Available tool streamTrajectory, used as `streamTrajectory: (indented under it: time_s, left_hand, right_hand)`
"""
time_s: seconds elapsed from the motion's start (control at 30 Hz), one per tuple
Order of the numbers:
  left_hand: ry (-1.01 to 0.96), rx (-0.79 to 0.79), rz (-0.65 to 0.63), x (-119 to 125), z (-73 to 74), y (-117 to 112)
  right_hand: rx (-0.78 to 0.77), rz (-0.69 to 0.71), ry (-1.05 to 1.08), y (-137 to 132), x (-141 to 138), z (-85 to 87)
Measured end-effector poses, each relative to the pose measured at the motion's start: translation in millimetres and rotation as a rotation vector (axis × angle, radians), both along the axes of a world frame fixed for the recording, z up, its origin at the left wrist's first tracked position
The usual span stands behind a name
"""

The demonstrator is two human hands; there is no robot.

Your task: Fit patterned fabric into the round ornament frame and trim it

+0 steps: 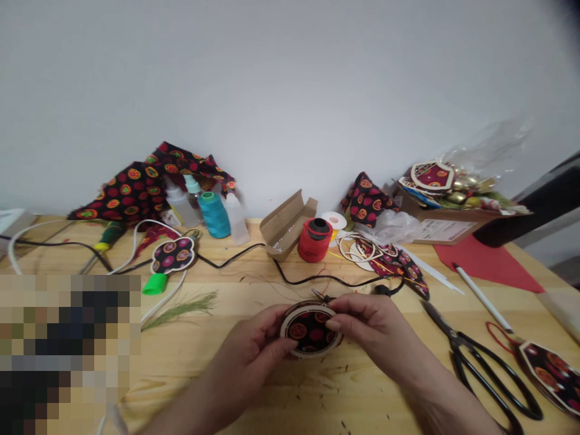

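A round fabric-covered piece (pixel 309 330), black with red and orange circles and a pale rim, sits between both hands just above the wooden table (pixel 226 374). My left hand (pixel 256 344) pinches its left edge with thumb and fingers. My right hand (pixel 371 326) is closed on its right and upper edge, thumb on the face. A small dark tool tip (pixel 319 295) sticks out above the piece, near my right fingers; what it is I cannot make out.
Black scissors (pixel 480 362) and a white pen (pixel 483 298) lie right. Another patterned piece (pixel 553 377) lies at far right. A red thread spool (pixel 313 240), a teal spool (pixel 214 214), glue bottles (pixel 235 219), a black cable (pixel 290 275), cardboard boxes (pixel 453 226) and patterned cloth (pixel 136 187) line the back.
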State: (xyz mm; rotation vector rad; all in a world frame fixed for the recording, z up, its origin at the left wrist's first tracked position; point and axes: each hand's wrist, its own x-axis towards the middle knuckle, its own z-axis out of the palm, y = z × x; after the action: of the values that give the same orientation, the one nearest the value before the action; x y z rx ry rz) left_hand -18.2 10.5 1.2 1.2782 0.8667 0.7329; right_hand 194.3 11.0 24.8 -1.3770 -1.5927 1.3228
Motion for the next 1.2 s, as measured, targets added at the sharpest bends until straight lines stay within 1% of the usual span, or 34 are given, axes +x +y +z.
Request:
streamTrajectory:
  time_s: [0.23,0.4,0.7,0.9,1.1,1.2]
  left_hand:
    - [0.006,0.019,-0.013,-1,1.6,-1]
    - [0.047,0.046,-0.018,-1,1.6,0]
    - [0.067,0.033,-0.014,-1,1.1,0]
    - [0.067,0.036,-0.024,0,2.0,-1]
    - [0.066,0.026,-0.02,-1,0.3,-2]
    - [0.067,0.05,-0.019,-1,-0.2,-1]
  right_hand:
    - [-0.051,-0.009,0.06,0,1,-4.6]
    - [-0.08,-0.015,0.104,-2,3,-8.3]
    - [-0.073,-0.028,0.119,-2,3,-6.0]
    - [-0.087,-0.046,0.17,-3,4,-10.4]
    - [-0.072,-0.043,0.131,-4,5,-10.5]
    - [-0.075,-0.048,0.134,-3,4,-8.3]
